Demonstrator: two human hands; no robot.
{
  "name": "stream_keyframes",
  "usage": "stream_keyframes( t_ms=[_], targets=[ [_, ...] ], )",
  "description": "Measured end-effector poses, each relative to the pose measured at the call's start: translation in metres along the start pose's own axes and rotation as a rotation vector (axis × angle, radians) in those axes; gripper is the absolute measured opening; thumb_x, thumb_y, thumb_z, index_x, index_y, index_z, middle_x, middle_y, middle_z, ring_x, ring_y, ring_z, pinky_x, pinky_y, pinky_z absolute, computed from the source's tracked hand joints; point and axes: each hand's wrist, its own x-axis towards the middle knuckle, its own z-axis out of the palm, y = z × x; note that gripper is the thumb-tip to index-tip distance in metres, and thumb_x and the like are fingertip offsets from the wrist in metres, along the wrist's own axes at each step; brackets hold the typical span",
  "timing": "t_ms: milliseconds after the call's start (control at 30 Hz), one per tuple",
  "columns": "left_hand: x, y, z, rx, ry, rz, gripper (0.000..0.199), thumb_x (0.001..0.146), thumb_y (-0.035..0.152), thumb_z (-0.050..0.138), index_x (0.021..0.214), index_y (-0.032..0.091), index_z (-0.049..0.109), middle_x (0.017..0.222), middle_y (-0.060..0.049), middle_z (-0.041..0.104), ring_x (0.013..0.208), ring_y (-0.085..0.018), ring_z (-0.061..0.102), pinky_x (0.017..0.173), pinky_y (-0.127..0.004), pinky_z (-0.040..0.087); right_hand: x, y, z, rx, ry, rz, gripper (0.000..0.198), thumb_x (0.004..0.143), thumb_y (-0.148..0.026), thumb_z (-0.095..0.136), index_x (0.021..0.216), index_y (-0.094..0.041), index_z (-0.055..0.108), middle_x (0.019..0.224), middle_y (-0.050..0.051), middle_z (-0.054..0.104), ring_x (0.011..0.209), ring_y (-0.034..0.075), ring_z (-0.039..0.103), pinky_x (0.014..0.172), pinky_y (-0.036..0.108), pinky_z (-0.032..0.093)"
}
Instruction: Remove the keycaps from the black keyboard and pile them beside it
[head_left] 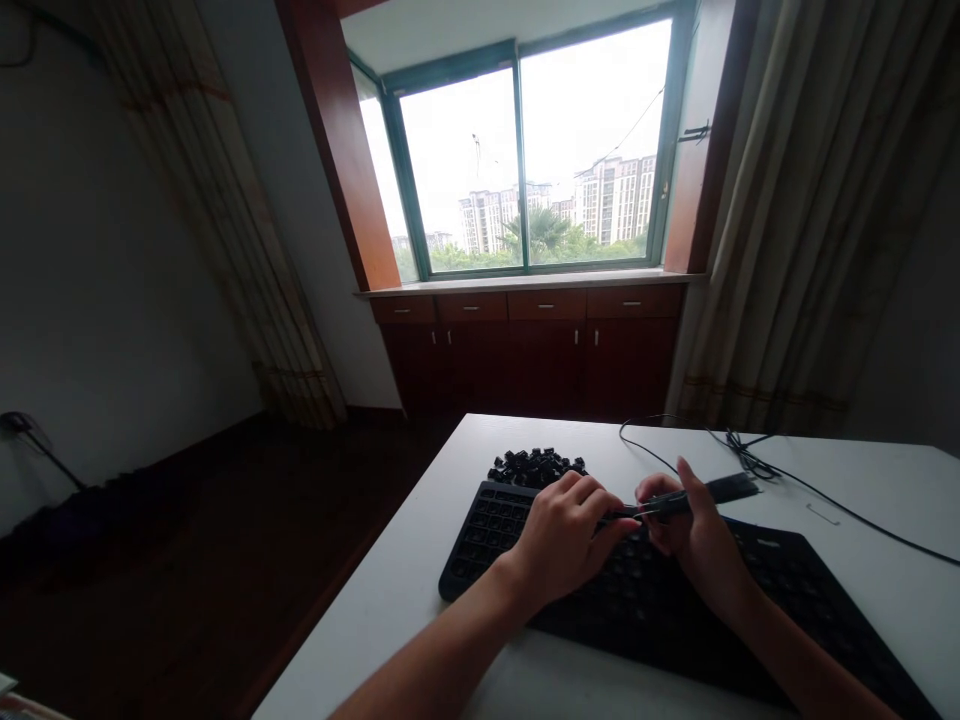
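A dark cleaning brush (720, 491) with black bristles lies across my right hand (694, 530), its bristle end pointing right. My right fingers are closed around its handle, thumb raised along it. At the other end of the handle a thin metal wire (634, 515) shows, pinched between the fingertips of my left hand (566, 535). What else lies within that pinch is too small and dark to tell. Both hands are above a black keyboard (480, 545), whose left part shows bare key sockets. Behind it sits a pile of loose black keycaps (534, 466).
The keyboard rests on a white table (405, 590). A black cable (847, 510) runs over its back right, bunched in one spot. Nearby lies a thin bent wire (823, 515). Past the table, a red-brown cabinet (517, 360) stands under a window, with curtains (795, 250) at the sides.
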Motion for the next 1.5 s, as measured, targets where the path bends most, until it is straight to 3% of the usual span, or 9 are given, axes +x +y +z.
stream_keyframes(
  t_ms=[167, 367, 867, 1233, 1400, 1500],
  targets=[
    [0.0003, 0.0008, -0.0011, -0.024, 0.011, -0.025, 0.023, 0.101, 0.038, 0.054, 0.113, 0.02, 0.061, 0.104, -0.005, 0.069, 0.092, -0.02, 0.061, 0.078, -0.035, 0.053, 0.0013, 0.0009, -0.0006, -0.003, -0.006, 0.001, 0.067, 0.088, -0.077, 0.043, 0.07, -0.017, 0.068, 0.051, 0.0, 0.05, 0.042, 0.011, 0.043, 0.039, 0.022, 0.033],
    [0.0009, 0.0, -0.0005, 0.016, 0.021, 0.047, 0.019, 0.099, 0.034, 0.055, 0.09, 0.02, 0.064, 0.096, -0.004, 0.068, 0.086, -0.019, 0.059, 0.074, -0.034, 0.052, 0.0, -0.0022, 0.0025, -0.005, -0.012, -0.008, 0.066, 0.087, -0.078, 0.046, 0.068, -0.017, 0.067, 0.053, 0.0, 0.049, 0.043, 0.01, 0.041, 0.039, 0.022, 0.032],
    [0.0004, 0.0036, -0.0015, 0.026, -0.101, 0.099, 0.025, 0.099, 0.038, 0.054, 0.091, 0.019, 0.069, 0.098, -0.006, 0.068, 0.088, -0.02, 0.06, 0.074, -0.034, 0.054, -0.0023, 0.0039, 0.0016, -0.153, -0.05, -0.042, 0.068, 0.091, -0.076, 0.038, 0.07, -0.018, 0.066, 0.05, -0.001, 0.049, 0.044, 0.011, 0.041, 0.045, 0.025, 0.032],
    [0.0032, 0.003, -0.0039, 0.008, 0.024, 0.059, 0.017, 0.099, 0.031, 0.054, 0.094, 0.019, 0.064, 0.095, -0.006, 0.068, 0.087, -0.019, 0.061, 0.073, -0.033, 0.054, -0.0057, 0.0, 0.006, -0.3, 0.095, -0.077, 0.058, 0.087, -0.075, 0.05, 0.073, -0.02, 0.065, 0.047, -0.002, 0.05, 0.042, 0.013, 0.043, 0.043, 0.026, 0.035],
    [0.0038, 0.0043, -0.0052, -0.025, 0.048, 0.063, 0.012, 0.098, 0.031, 0.054, 0.097, 0.02, 0.06, 0.095, -0.006, 0.068, 0.086, -0.02, 0.062, 0.073, -0.033, 0.054, -0.0064, -0.0004, 0.0068, -0.351, 0.082, -0.09, 0.056, 0.088, -0.073, 0.052, 0.073, -0.02, 0.064, 0.052, -0.002, 0.053, 0.043, 0.012, 0.044, 0.044, 0.026, 0.035],
    [0.003, 0.0036, -0.0047, -0.034, 0.059, 0.06, 0.012, 0.098, 0.03, 0.054, 0.102, 0.02, 0.057, 0.096, -0.006, 0.067, 0.087, -0.02, 0.062, 0.072, -0.034, 0.054, -0.004, 0.0002, 0.0048, -0.245, 0.05, -0.066, 0.062, 0.089, -0.076, 0.044, 0.074, -0.019, 0.065, 0.048, -0.002, 0.049, 0.042, 0.012, 0.042, 0.044, 0.025, 0.034]
  ],
)
